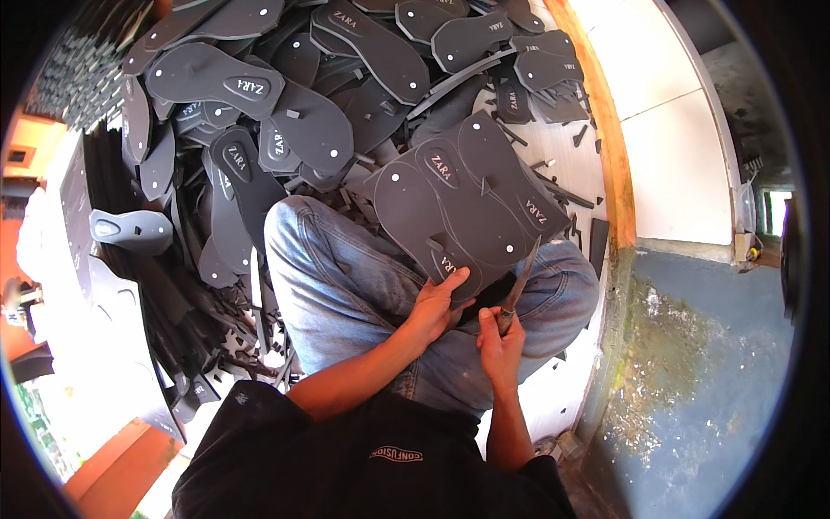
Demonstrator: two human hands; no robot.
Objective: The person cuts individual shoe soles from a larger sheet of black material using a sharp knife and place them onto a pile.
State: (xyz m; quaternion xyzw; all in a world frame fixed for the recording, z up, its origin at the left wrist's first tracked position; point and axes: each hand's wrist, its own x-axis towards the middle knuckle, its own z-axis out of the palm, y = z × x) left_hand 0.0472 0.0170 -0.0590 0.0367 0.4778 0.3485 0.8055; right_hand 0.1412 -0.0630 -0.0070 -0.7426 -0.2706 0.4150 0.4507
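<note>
My left hand [441, 303] grips the near edge of a dark grey foam sheet [475, 186], thumb on top. Outlines of several sandal soles are marked on the sheet, with printed lettering and small white dots. It lies tilted over my crossed legs. In my right hand [501, 339] is a knife [521, 285] with a worn handle, its narrow blade pointing up and away from me. The blade's tip is by the sheet's near right edge; whether it touches cannot be made out.
A big heap of cut grey soles [311, 130] spreads ahead and to the left. Dark offcut strips [190, 303] pile up beside my left knee, near a lone sole [130, 232]. Foam scraps [566, 195] litter the pale floor at right, before a wooden strip [609, 130].
</note>
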